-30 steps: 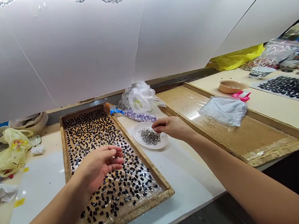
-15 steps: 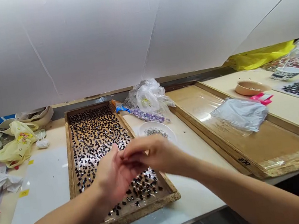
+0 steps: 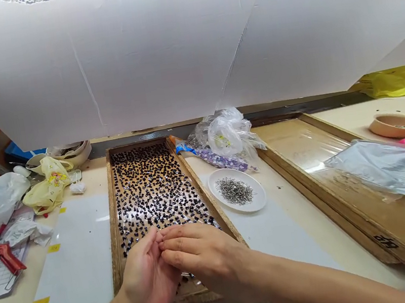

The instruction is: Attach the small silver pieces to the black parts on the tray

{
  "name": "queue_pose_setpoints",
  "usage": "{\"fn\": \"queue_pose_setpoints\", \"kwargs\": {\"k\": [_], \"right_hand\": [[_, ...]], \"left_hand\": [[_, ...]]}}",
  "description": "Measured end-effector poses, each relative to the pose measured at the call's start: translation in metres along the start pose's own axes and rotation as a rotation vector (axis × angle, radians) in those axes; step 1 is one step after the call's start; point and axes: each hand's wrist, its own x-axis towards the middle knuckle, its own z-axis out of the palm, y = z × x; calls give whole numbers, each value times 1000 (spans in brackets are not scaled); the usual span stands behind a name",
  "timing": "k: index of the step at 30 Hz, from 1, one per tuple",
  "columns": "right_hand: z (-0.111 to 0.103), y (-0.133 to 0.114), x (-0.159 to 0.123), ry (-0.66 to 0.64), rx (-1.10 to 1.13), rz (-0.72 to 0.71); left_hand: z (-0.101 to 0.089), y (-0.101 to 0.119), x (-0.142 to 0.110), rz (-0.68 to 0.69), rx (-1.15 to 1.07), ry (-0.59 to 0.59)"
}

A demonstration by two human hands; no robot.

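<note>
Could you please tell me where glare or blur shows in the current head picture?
Head view: white glints break up the clear film in the left tray; head view: a bright glare patch sits on the right tray; head view: the right hand's lower edge seems slightly blurred.

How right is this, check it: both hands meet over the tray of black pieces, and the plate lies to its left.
Wrong side: in the head view, the plate lies right of the tray of black pieces. The left hand and right hand do meet over it.
</note>
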Motion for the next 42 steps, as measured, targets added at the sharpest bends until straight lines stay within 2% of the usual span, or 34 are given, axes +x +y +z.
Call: {"fn": "queue_pose_setpoints", "kwargs": {"k": [4, 11, 16, 18, 22, 26, 30, 35, 42], "right_hand": [[3, 2, 0, -19, 15, 29], [10, 6, -10, -92, 108, 93], [9, 4, -5, -24, 76, 79], [9, 4, -3, 36, 76, 100], [10, 8, -6, 91, 84, 159], [6, 9, -12, 49, -51, 220], [-4, 2, -12, 42, -202, 170], [-12, -3, -9, -43, -137, 161], [-15, -10, -4, 115, -10, 267]], "left_hand": [[-2, 4, 4, -24, -42, -59], [-10, 3, 8, -13, -55, 33], [-14, 5, 8, -21, -63, -88], [-16, 5, 8, 5, -4, -121], [-22, 2, 9, 92, 154, -115], [-24, 2, 7, 73, 297, -76], [-26, 0, 6, 47, 382, -45], [-29, -5, 8, 27, 452, -80], [-18, 3, -7, 83, 421, -119]]}}
